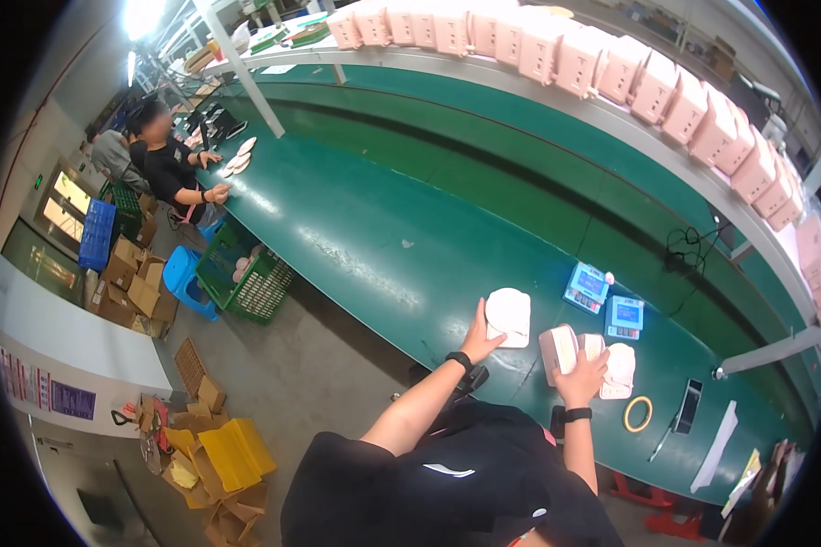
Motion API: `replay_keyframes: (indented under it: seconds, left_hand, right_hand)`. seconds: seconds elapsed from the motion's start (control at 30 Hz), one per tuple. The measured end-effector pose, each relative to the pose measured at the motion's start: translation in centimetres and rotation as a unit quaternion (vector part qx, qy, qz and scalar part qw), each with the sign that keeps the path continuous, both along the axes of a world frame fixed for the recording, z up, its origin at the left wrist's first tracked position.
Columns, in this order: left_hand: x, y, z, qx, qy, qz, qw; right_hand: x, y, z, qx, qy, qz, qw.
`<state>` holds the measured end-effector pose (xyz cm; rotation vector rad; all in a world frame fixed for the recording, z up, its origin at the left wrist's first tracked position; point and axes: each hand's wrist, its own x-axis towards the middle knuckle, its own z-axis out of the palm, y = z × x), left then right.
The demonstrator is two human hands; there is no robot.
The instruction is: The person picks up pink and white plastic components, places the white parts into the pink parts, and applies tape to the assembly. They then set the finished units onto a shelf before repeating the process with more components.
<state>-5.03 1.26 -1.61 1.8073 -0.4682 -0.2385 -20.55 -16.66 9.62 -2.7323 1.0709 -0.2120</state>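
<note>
My left hand (482,339) grips the left edge of a pale pink, flat casing (509,314) with a rounded top, its thumb along the lower side. My right hand (582,376) is closed over a small pale pink block (591,345), just to the right of a larger pale pink boxy unit (555,354). The underside of that grip is hidden by the fingers. Another pale pink rounded casing (619,372) lies on the bench right beside my right hand.
Two blue testers with screens, one a blue meter (587,286), stand behind on the green bench (365,219). A tape ring (638,414) and a phone-like black device (689,406) lie right. Pink units (579,59) line the shelf. A co-worker (169,164) stands far left near a green crate (255,287).
</note>
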Motion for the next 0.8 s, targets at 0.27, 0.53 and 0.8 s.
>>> replay_keyframes:
  seconds: [0.27, 0.53, 0.8]
  left_hand:
    - [3.0, 1.9, -2.2, -0.029, 0.034, -0.084, 0.995]
    - [2.4, 1.8, -1.2, 0.008, 0.049, -0.076, 0.996]
    - [2.3, 2.2, -1.8, -0.022, 0.071, -0.071, 0.995]
  right_hand:
    - [1.0, -0.5, -0.2, 0.003, -0.06, 0.002, 0.998]
    - [0.3, -0.6, 0.3, 0.013, -0.051, 0.0, 0.999]
    - [0.2, -0.4, -0.1, 0.016, -0.069, -0.004, 0.997]
